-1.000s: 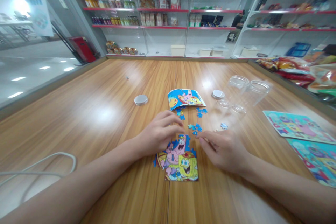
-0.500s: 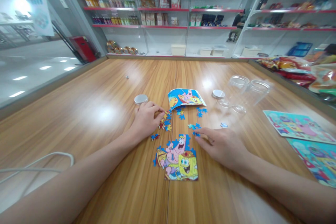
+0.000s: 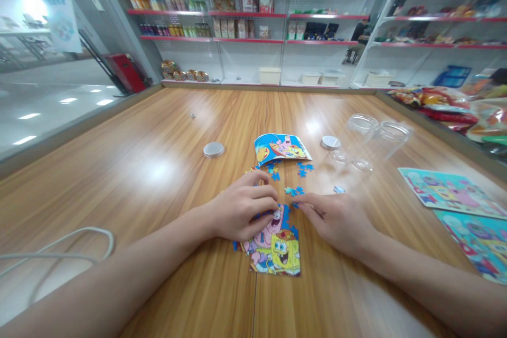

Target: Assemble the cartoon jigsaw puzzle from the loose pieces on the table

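Observation:
A partly assembled cartoon jigsaw (image 3: 277, 251) lies on the wooden table (image 3: 158, 169) in front of me. My left hand (image 3: 243, 211) rests over its upper left corner with fingers curled together; what they hold is hidden. My right hand (image 3: 336, 219) lies at the puzzle's right, fingers pinched on a small blue piece at the upper edge. Loose blue pieces (image 3: 295, 190) are scattered just beyond both hands. A curled reference picture (image 3: 282, 149) lies further back.
Two metal lids (image 3: 214, 149) (image 3: 330, 142) and two clear jars (image 3: 372, 140) on their sides lie beyond the puzzle. Two more puzzle boards (image 3: 451, 193) sit at the right. A white cable (image 3: 59, 248) loops at the left. Shelves of goods line the back.
My left hand came back from the loose pieces near the left lid to the puzzle's upper left corner. My right hand stayed at the puzzle's right edge.

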`<state>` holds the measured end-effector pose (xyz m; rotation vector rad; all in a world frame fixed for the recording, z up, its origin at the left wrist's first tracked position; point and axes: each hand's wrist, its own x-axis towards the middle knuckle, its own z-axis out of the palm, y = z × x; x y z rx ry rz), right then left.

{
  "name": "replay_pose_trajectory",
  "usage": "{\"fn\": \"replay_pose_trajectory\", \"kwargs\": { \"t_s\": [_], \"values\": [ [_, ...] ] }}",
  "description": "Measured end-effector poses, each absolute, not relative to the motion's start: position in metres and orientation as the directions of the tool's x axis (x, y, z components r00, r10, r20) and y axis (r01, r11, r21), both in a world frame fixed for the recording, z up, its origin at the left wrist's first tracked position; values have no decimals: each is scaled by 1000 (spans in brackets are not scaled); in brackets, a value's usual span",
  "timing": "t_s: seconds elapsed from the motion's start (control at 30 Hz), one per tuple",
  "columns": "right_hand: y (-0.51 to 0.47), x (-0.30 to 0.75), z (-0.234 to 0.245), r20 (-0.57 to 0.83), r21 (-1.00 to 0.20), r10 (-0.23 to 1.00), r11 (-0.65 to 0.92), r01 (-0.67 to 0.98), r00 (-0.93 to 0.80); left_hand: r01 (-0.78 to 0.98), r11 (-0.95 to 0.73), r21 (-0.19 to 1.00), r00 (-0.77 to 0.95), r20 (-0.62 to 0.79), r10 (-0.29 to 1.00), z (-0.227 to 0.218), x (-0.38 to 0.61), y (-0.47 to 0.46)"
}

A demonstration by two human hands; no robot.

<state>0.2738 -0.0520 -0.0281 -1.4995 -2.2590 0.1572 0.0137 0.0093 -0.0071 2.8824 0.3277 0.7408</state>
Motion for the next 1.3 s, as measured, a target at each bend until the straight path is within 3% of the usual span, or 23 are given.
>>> {"fn": "replay_pose_trajectory", "kwargs": {
  "t_s": [0.2, 0.33, 0.47, 0.57, 0.67, 0.83, 1.07, 1.3],
  "values": [
    [-51, 274, -28, 287, -280, 928, 319, 905, -238, 177, -931, 319, 867, 397, 301, -10, 15, 12],
    [-52, 274, -28, 286, -301, 905, 398, 867, -316, 161, -926, 341, 867, 399, 297, -9, 13, 13],
    [-54, 274, -29, 317, -310, 890, 423, 851, -327, 238, -926, 293, 864, 372, 340, -10, 11, 11],
    [-54, 275, -30, 334, -302, 889, 414, 859, -312, 408, -887, 216, 775, 432, 461, -16, 9, 12],
    [-53, 275, -31, 333, -308, 880, 441, 843, -339, 532, -818, 219, 660, 497, 563, -21, 7, 17],
    [-53, 274, -28, 351, -301, 877, 437, 848, -327, 552, -802, 230, 646, 490, 585, -19, 11, 17],
    [-54, 272, -23, 402, -320, 850, 479, 817, -341, 690, -682, 241, 575, 389, 720, -20, 14, 17],
    [-54, 271, -24, 417, -339, 843, 491, 802, -340, 683, -703, 198, 592, 414, 691, -18, 11, 19]
  ]
}}
